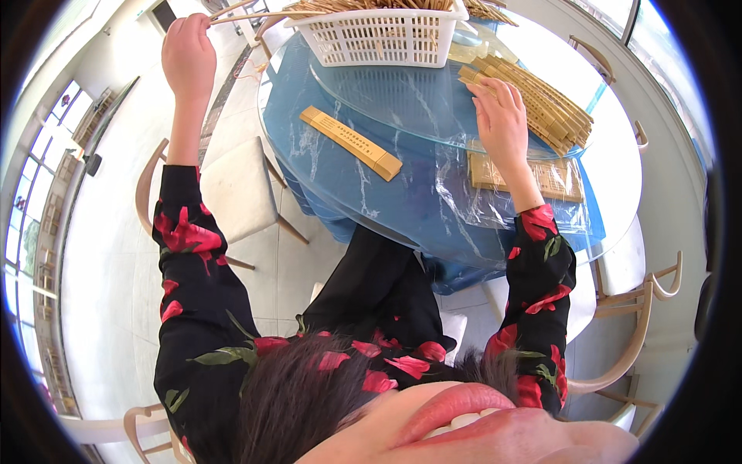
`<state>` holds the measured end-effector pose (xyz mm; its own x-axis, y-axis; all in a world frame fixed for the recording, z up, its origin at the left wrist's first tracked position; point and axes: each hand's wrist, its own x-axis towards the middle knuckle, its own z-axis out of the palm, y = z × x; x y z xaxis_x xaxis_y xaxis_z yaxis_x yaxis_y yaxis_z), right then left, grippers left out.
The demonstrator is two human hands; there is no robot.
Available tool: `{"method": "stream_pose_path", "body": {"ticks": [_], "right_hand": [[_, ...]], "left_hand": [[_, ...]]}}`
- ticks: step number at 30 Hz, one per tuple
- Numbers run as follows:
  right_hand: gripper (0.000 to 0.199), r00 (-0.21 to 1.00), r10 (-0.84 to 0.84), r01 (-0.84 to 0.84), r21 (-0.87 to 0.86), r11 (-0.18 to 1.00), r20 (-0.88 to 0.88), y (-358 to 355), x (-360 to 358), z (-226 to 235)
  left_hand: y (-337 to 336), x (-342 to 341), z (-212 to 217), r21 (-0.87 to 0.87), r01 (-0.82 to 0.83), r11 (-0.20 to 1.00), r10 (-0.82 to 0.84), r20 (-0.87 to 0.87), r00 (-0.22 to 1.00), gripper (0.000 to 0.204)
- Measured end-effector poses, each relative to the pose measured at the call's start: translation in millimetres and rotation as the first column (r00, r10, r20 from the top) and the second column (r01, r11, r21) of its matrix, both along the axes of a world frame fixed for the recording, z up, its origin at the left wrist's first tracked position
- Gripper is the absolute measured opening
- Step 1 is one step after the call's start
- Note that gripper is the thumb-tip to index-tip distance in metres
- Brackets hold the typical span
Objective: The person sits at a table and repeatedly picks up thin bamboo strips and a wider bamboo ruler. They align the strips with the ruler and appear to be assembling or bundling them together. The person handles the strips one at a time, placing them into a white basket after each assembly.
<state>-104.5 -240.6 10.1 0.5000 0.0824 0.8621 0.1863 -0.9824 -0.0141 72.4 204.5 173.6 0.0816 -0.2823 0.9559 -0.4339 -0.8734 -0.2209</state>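
Note:
My left hand (189,58), raised at the far left beyond the table edge, is closed around thin wooden chopsticks (267,15) that point toward the basket. My right hand (502,120) reaches over the table's right side. Its fingers lie over the near-left end of a fanned pile of brown paper sleeves (545,104), thumb apart; whether they pinch one sleeve cannot be made out. A flat, printed brown paper sleeve (352,143) lies slantwise between my hands. At the far edge of the view, a white slotted plastic basket (375,40) is heaped with chopsticks.
A round glass turntable (371,97) covers part of the blue marbled tabletop (309,166). Clear plastic film (464,197) and another brown bundle (553,178) lie near my right wrist. A cushioned chair (236,182) stands at left; a wooden chair (634,325) is at right.

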Motion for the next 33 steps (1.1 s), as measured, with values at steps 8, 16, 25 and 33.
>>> {"method": "stream_pose_path", "body": {"ticks": [8, 16, 25, 33], "right_hand": [[0.063, 0.984, 0.117, -0.047, -0.442, 0.896, 0.132, 132, -31, 11], [0.014, 0.938, 0.237, -0.303, -0.264, 0.916, -0.253, 94, -13, -25], [0.009, 0.894, 0.343, -0.373, -0.055, 0.926, -0.288, 83, -8, -20], [0.016, 0.876, 0.395, -0.405, 0.023, 0.914, -0.277, 81, -12, -14]], "left_hand": [[-93, -136, -170, -0.463, 0.411, 0.785, -0.603, -0.425, 0.675, 0.006], [-132, -133, -220, -0.614, 0.443, 0.654, -0.756, -0.553, 0.35, 0.009], [-119, -105, -198, -0.811, 0.44, 0.385, -0.794, -0.534, -0.289, 0.027], [-123, -90, -203, -0.96, 0.217, 0.175, -0.773, -0.27, -0.574, 0.025]]}}
